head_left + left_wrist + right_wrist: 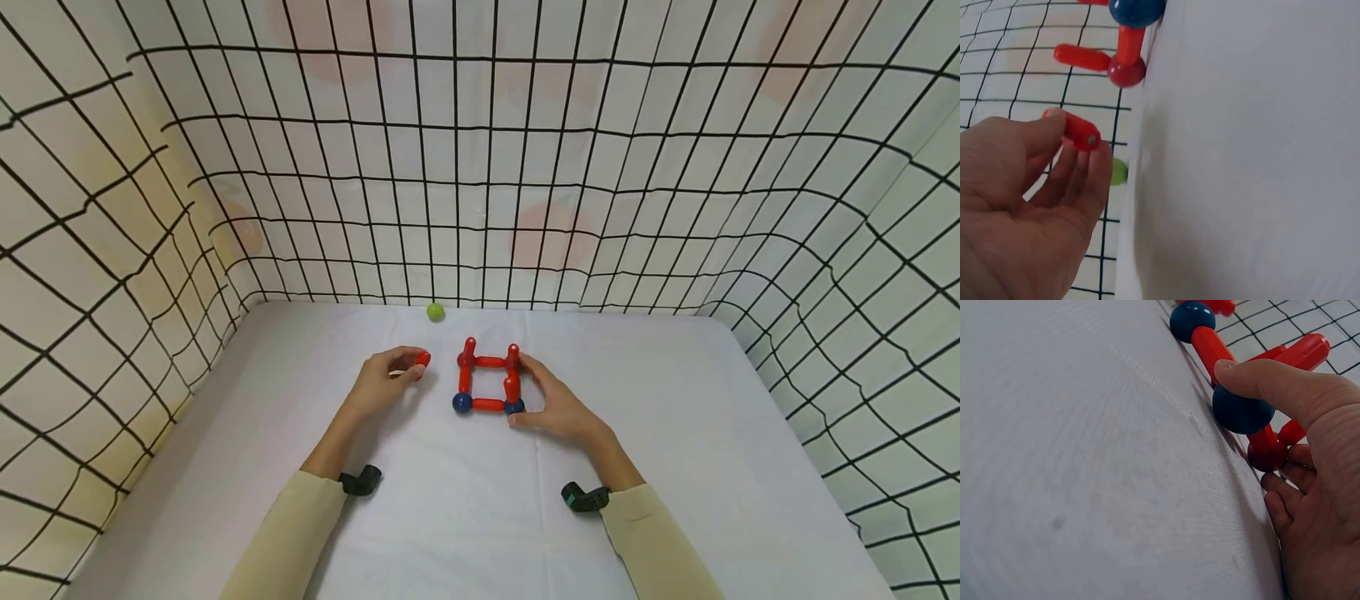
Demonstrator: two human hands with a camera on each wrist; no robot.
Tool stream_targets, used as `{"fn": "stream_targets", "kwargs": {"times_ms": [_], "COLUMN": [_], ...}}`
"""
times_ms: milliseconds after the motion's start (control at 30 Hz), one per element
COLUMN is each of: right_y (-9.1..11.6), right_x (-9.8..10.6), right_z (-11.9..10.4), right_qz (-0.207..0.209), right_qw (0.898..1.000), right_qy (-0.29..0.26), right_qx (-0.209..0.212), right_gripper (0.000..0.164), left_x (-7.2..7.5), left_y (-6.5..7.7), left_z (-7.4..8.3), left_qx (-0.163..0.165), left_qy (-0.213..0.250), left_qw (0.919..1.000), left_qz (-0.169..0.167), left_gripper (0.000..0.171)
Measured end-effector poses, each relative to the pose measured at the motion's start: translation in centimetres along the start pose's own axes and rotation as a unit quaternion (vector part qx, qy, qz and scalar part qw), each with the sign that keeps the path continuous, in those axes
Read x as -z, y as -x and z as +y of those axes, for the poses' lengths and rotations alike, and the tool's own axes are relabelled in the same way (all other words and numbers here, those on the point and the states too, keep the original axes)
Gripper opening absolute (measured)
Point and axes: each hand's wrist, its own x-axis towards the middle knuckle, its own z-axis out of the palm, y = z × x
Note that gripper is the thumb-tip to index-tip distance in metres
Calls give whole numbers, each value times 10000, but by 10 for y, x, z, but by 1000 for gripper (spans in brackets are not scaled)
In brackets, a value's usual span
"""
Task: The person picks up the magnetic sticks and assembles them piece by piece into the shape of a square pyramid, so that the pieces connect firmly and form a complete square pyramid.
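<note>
A square frame of red magnetic rods (488,405) and balls lies on the white cloth. Its two near corners are blue balls (462,402); the two far ones are red balls (1126,71). Short red rods stand up from both far balls and from the near right blue ball (1243,409). My right hand (562,407) grips the frame's right side, thumb on that blue ball and fingers by the far red ball. Left of the frame, my left hand (380,385) pinches a loose red rod (1082,132) between thumb and fingers, a small metal tip showing at its end.
A small green ball (435,312) sits at the back of the white-covered table (675,417). Black wire mesh (487,167) rises behind the table and along both sides. Each wrist wears a black camera (362,481).
</note>
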Motion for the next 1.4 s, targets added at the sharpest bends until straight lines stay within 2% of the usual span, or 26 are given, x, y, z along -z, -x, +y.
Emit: {"fn": "stream_targets", "kwargs": {"times_ms": [200,433,733,1067,1233,1400], "right_y": [-1,0,0,1,6,10], "right_x": [0,1,0,3,6,8], "right_z": [3,1,1,-1,-3,-5], "right_qz": [5,-31,-38,107,381,558], "right_qw": [10000,9999,9998,9991,9972,9950], "right_qy": [1,-101,-157,-301,-622,-669], "right_qx": [-32,-17,109,264,167,494], "right_gripper": [110,111,111,112,94,53], "left_x": [-14,-27,-40,-41,-40,-41], "left_y": [2,5,7,8,10,11], "left_z": [11,24,28,27,25,24], "left_qx": [-386,-978,-1064,-914,-836,-840], "left_qy": [413,718,945,800,749,681], "left_qw": [9973,9884,9836,9867,9884,9897], "left_qz": [-465,-918,-1108,-1076,-1026,-938], "left_gripper": [33,33,30,33,35,36]}}
